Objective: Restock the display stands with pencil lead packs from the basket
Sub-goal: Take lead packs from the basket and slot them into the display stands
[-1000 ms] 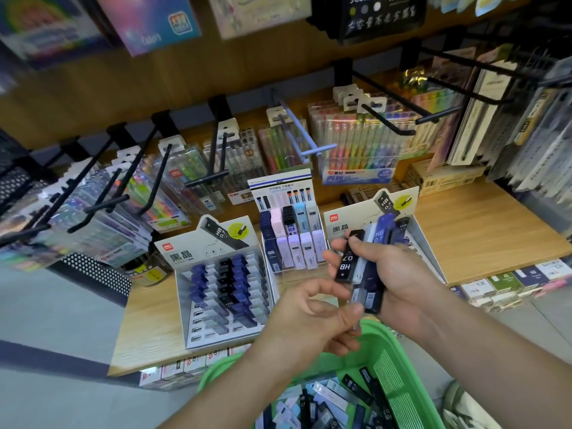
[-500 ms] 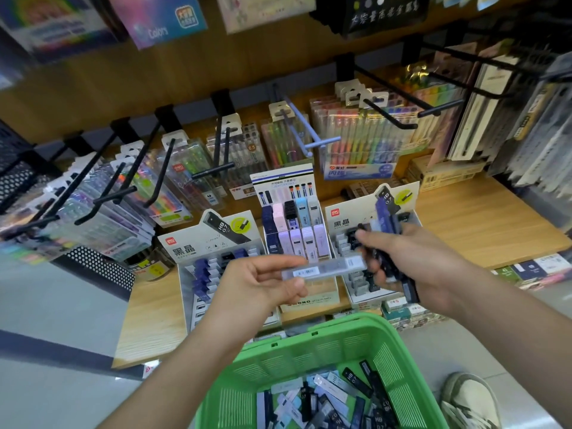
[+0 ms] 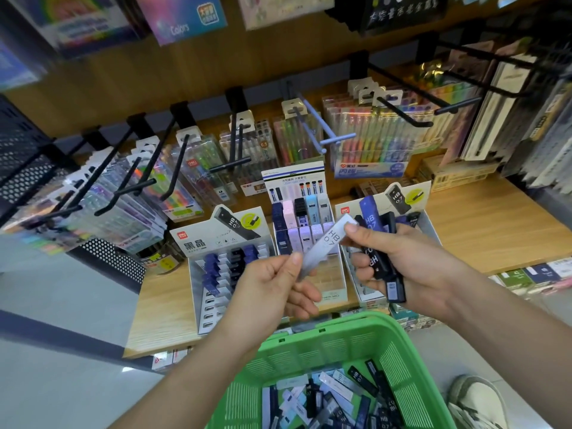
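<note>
Left hand pinches the lower end of the slim, translucent grey plastic lead pack, held over the front edge of the wooden shelf. Right hand clutches a bundle of dark packs, thumb seemingly touching the grey pack's top. I judge it light, stiff, slick: grip the ends.

A pale lead pack printed HB 0.7 slants between my hands, its lower end pinched in my left hand, its upper end under my right thumb. My right hand grips a bundle of dark packs. Below both, the green basket holds loose packs. Beyond my left hand stands a part-filled left stand; behind my right hand, the right stand.
</note>
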A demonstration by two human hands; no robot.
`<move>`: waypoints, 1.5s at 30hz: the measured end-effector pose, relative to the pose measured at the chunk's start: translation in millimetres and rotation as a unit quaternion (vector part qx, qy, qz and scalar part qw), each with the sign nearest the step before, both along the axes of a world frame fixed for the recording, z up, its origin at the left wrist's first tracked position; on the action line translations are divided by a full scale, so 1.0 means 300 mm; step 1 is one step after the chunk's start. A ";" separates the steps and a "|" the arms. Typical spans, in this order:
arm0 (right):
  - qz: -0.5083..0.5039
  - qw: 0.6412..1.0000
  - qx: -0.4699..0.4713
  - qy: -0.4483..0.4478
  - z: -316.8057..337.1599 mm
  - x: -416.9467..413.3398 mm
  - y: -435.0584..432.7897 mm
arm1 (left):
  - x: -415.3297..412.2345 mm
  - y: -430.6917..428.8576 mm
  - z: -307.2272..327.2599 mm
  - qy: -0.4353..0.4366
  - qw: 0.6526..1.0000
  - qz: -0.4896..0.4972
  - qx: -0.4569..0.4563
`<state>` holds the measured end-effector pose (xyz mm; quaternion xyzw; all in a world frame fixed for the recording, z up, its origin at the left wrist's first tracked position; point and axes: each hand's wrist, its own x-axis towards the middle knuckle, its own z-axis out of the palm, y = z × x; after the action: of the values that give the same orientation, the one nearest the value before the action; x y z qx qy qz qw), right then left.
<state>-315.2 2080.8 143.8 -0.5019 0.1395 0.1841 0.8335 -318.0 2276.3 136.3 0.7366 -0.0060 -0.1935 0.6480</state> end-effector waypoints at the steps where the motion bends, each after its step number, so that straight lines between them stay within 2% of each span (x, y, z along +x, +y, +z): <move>1: -0.001 1.000 -0.006 -0.003 0.000 0.000 0.019 | -0.010 -0.004 -0.002 0.017 1.000 -0.008 -0.011; 4: -0.017 1.000 -0.020 -0.014 -0.007 0.002 0.064 | -0.032 -0.009 -0.007 0.057 0.997 -0.049 -0.013; 6: -0.011 0.996 -0.087 -0.036 -0.015 0.005 0.087 | -0.037 -0.001 -0.007 0.040 0.997 -0.066 0.031; 9: 0.041 0.979 -0.180 -0.092 -0.030 0.008 0.120 | -0.016 0.032 0.007 0.008 1.000 0.005 0.015; 11: 0.089 0.968 -0.204 -0.117 -0.033 0.009 0.147 | 0.002 0.067 0.023 -0.008 0.999 0.038 -0.001; 13: 0.124 0.963 -0.213 -0.112 -0.035 0.008 0.176 | 0.012 0.105 0.041 -0.030 0.999 0.029 0.025; 15: 0.119 0.968 -0.205 -0.080 -0.037 0.009 0.204 | 0.024 0.149 0.060 -0.049 0.997 0.034 0.046; 18: 0.058 0.992 -0.116 0.006 -0.035 0.020 0.228 | 0.067 0.263 0.090 -0.096 0.987 0.094 0.093; 22: 0.022 0.996 -0.053 0.068 -0.049 0.042 0.252 | 0.116 0.445 0.068 -0.153 0.939 0.094 0.293; 25: 0.026 0.995 -0.036 0.088 -0.062 0.054 0.280 | 0.113 0.522 0.002 -0.149 0.916 0.059 0.368; 27: 0.032 0.993 -0.021 0.108 -0.066 0.063 0.295 | 0.116 0.558 -0.029 -0.149 0.914 0.071 0.371; 32: 0.041 0.993 -0.020 0.108 -0.069 0.074 0.336 | 0.129 0.600 -0.060 -0.134 0.936 0.080 0.315; 39: 0.041 0.994 -0.066 0.080 -0.062 0.066 0.382 | 0.146 0.634 -0.153 -0.174 0.887 0.083 0.421; 45: 0.045 0.992 -0.107 0.050 -0.078 0.066 0.389 | 0.149 0.638 -0.221 -0.198 0.855 0.106 0.467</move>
<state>-295.4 2197.5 120.5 -0.5847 0.1769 0.2300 0.7576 -273.4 2467.8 69.9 0.9716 0.0348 0.0466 0.2292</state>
